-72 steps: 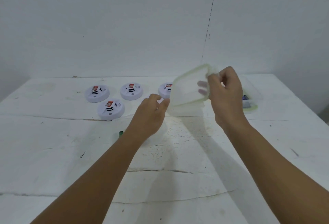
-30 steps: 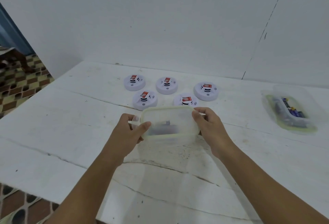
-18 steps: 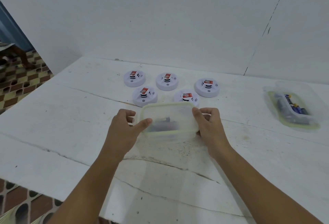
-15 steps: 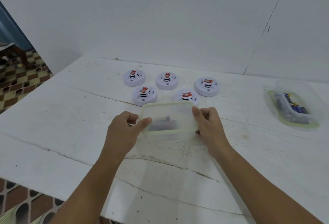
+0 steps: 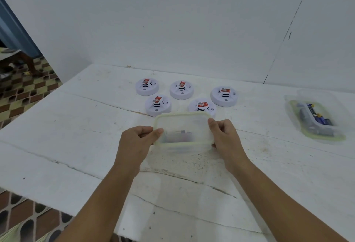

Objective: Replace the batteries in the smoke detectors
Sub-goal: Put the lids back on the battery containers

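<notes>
A clear plastic container (image 5: 183, 132) with a green-rimmed lid sits on the white table (image 5: 76, 130), dark items dimly visible inside. My left hand (image 5: 137, 143) grips its left edge, thumb on the lid. My right hand (image 5: 224, 138) grips its right edge, thumb on the lid's corner. Beyond it lie several white round smoke detectors with red labels, among them one at the back left (image 5: 147, 87), one in the front row (image 5: 158, 105) and one at the right (image 5: 223, 95).
A second clear container (image 5: 317, 118), lid off, holds batteries at the table's right side. The white wall stands right behind the detectors. The table's left edge drops to a patterned tiled floor (image 5: 23, 91).
The lid, held up in my right hand earlier, now lies on the container, and both hands hold its edges. In the last half second my hands barely shifted.
</notes>
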The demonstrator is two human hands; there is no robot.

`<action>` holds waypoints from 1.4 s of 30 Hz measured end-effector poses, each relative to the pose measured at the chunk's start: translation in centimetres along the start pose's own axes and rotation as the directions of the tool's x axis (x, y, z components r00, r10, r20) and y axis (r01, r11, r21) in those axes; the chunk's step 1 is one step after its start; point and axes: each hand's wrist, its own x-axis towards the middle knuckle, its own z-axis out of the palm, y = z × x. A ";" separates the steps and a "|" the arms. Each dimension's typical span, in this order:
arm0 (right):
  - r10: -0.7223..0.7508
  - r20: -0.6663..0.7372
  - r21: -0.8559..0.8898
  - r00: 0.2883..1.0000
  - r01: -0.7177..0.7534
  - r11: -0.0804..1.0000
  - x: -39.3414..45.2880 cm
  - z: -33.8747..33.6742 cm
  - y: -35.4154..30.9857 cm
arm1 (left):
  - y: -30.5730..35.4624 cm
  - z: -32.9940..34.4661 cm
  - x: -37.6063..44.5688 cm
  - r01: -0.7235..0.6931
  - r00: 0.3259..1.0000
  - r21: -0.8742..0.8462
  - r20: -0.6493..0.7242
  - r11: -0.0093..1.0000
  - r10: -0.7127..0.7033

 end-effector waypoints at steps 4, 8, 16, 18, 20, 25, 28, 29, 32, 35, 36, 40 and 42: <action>-0.004 -0.003 -0.019 1.000 0.004 1.000 0.0 0.0 0.0 | -0.2 -0.1 0.2 0.004 1.000 -0.011 0.014 1.000 -0.004; -0.055 -0.030 -0.093 0.998 0.052 0.994 0.0 -0.3 0.0 | -0.1 0.0 0.2 0.005 1.000 -0.024 0.020 1.000 -0.005; -0.089 -0.047 -0.178 0.995 0.079 0.981 0.1 -0.7 -0.5 | 0.0 0.3 -0.2 -0.007 1.000 -0.023 0.003 1.000 0.007; -0.078 -0.055 -0.183 0.995 0.067 0.981 0.1 -0.6 -0.6 | -0.1 0.4 -0.3 -0.013 1.000 -0.013 -0.011 1.000 0.013; -0.079 -0.063 -0.193 0.995 0.066 0.979 0.0 -0.5 -0.7 | -0.2 0.5 -0.3 -0.015 1.000 0.000 -0.024 1.000 0.015; -0.081 -0.046 -0.221 0.996 0.069 0.973 -0.3 -0.6 -0.7 | -0.3 0.6 -0.3 -0.033 0.999 0.013 -0.031 0.999 0.033; -0.077 0.012 -0.297 0.997 0.077 0.952 -0.3 -1.2 -1.1 | 0.1 0.4 -0.1 -0.018 1.000 0.007 -0.020 1.000 0.018; -0.075 0.031 -0.334 0.997 0.081 0.939 -0.2 -1.2 -1.2 | 0.1 0.4 0.0 -0.010 1.000 0.003 -0.013 1.000 0.010; -0.192 0.022 -0.417 0.981 0.184 0.890 0.1 -0.9 -1.1 | 0.2 0.5 -0.7 -0.072 0.996 0.112 -0.036 0.991 0.077; -0.405 0.065 -0.553 0.912 0.371 0.746 0.8 -0.7 -1.6 | 0.1 0.8 -2.6 -0.235 0.943 0.335 -0.147 0.912 0.297; -0.465 0.119 -0.584 0.877 0.441 0.681 1.2 -0.5 -2.0 | 0.3 0.9 -3.3 -0.289 0.919 0.365 -0.152 0.885 0.363; -0.499 0.330 -0.604 0.802 0.585 0.542 2.5 0.6 -3.6 | 1.0 2.3 -5.9 -0.463 0.860 0.478 0.039 0.746 0.509; -0.416 0.433 -0.646 0.800 0.597 0.475 2.5 1.4 -4.4 | 1.0 3.0 -6.5 -0.483 0.858 0.555 0.147 0.677 0.491</action>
